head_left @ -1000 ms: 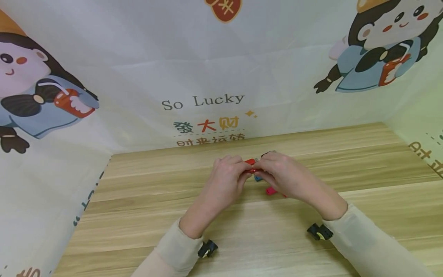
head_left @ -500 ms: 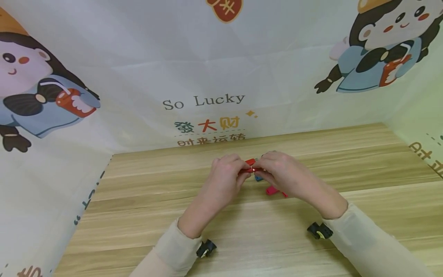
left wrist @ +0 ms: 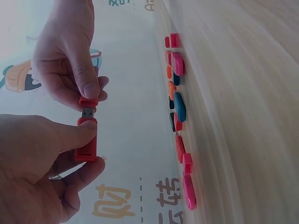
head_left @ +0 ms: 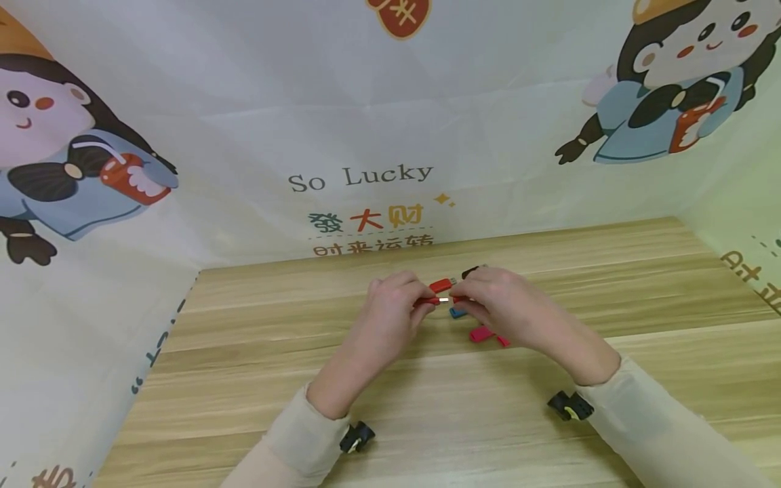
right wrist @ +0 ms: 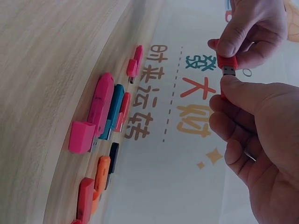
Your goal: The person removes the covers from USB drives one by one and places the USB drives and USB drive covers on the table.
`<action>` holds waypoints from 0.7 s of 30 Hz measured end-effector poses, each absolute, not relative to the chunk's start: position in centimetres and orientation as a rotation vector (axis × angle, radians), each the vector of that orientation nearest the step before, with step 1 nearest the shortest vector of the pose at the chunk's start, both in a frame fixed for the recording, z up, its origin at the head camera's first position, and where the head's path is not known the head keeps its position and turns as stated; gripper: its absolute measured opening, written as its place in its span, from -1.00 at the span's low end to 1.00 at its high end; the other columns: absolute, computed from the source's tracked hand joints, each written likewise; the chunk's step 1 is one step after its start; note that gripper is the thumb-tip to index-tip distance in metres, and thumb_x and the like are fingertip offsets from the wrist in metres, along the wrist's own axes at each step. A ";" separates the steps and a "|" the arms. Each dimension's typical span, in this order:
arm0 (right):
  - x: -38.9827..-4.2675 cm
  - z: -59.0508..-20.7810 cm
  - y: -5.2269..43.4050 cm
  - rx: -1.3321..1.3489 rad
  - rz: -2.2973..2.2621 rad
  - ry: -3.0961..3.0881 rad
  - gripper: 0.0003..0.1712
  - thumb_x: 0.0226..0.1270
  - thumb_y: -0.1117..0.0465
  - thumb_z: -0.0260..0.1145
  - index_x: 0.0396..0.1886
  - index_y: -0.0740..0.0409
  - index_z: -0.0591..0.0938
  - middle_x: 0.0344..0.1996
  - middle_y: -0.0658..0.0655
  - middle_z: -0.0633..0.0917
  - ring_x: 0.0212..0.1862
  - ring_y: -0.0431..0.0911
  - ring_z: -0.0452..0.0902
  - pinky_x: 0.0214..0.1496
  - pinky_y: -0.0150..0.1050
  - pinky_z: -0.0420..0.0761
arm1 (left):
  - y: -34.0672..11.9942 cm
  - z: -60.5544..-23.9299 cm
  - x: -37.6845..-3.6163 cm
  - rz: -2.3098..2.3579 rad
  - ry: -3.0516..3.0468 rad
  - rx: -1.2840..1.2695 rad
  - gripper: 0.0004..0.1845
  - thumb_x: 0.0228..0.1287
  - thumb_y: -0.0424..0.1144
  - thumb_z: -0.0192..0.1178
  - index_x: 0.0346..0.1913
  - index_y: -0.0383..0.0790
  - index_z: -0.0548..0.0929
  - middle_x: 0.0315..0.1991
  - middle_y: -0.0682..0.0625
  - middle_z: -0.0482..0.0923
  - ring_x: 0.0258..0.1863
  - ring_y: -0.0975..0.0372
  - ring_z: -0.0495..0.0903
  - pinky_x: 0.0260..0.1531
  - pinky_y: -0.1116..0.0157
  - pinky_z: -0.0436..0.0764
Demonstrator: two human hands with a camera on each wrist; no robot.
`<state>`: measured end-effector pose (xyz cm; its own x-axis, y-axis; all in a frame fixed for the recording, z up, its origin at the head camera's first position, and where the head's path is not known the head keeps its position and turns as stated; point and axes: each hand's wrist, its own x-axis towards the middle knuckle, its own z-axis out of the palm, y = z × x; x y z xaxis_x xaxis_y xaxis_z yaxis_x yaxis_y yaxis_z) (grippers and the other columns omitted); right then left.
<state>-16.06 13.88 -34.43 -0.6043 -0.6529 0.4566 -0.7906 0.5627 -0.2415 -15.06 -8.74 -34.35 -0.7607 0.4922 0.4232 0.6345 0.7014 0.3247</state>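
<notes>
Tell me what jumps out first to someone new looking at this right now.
The two hands meet above the table: the left hand grips a red USB stick with its metal plug bared, and the right hand pinches the red cap just off it. Loose sticks in pink, blue, orange and red lie on the table near them, before a cartoon backdrop reading "So Lucky".
</notes>
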 end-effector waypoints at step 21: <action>-15.2 -34.5 15.4 1.184 0.607 -2.539 -0.81 0.30 0.36 0.57 -0.16 0.17 0.73 -0.25 0.02 0.77 -0.32 -0.18 0.62 -0.26 -0.28 0.69 | -9.5 -34.8 -15.0 -0.647 -2.694 -0.814 -0.94 0.45 -0.27 0.40 -0.14 -0.17 0.84 -0.26 0.09 0.66 -0.25 0.23 0.62 -0.24 0.22 0.39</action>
<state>-15.18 15.43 -34.54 -0.6276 -0.6601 0.4128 -0.7754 0.5772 -0.2560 -15.03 -9.46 -34.77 -0.8116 0.4609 0.3589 0.5737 0.7449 0.3406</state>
